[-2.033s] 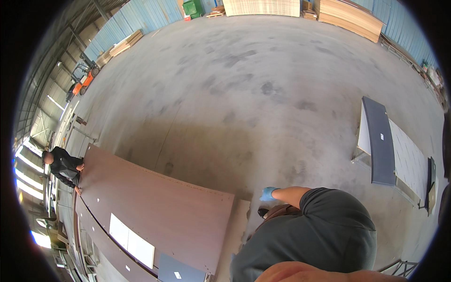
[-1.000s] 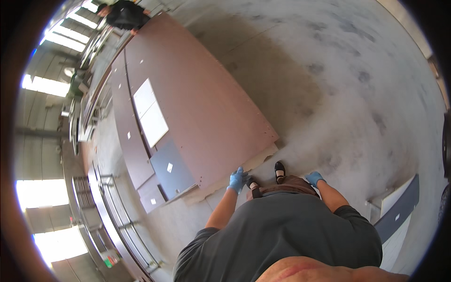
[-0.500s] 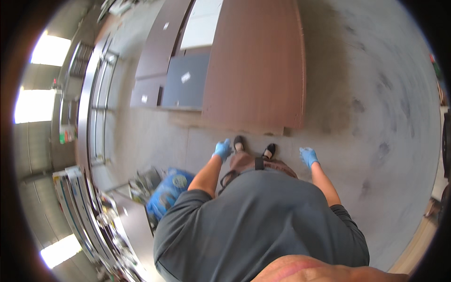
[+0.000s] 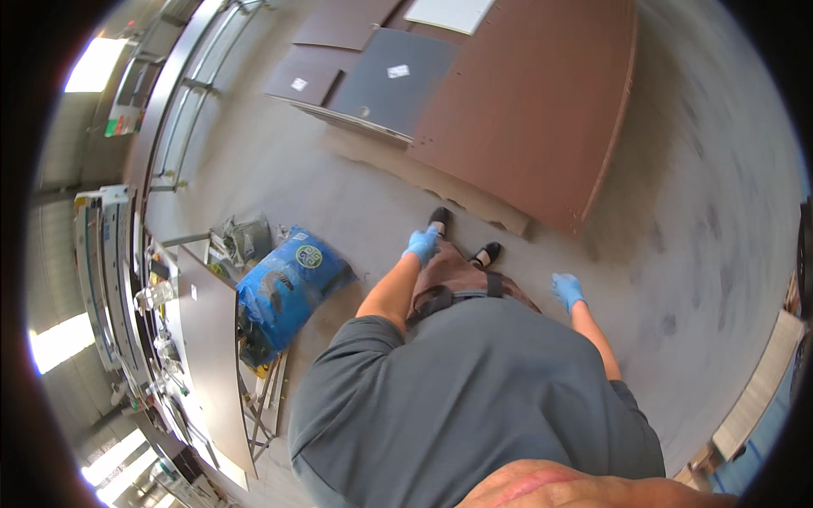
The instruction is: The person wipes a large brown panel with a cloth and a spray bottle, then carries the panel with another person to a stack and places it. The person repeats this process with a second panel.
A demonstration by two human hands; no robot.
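Observation:
Both hands wear light blue gloves, and nothing shows in either of them. My left hand [image 4: 421,244] hangs beside my left thigh, its fingers loosely apart. Out to the other side, my right hand [image 4: 568,290] is held away from my body over the grey floor, fingers apart. Ahead of my feet lies a stack of panels. A large brown board [image 4: 529,102] is on its right side, with a dark grey panel [image 4: 396,78] bearing a white label to its left. Neither hand touches the stack.
A blue printed sack [image 4: 292,284] stands at my left, by a cluttered workbench with a brown panel [image 4: 207,339] along its side. A metal frame rack [image 4: 195,106] is at the far left. Pale boards [image 4: 756,385] lie at the right edge.
My view has turned left: the panel stack now sits tilted toward the upper right, and more of the sack and workbench shows. Both hands remain empty at my sides.

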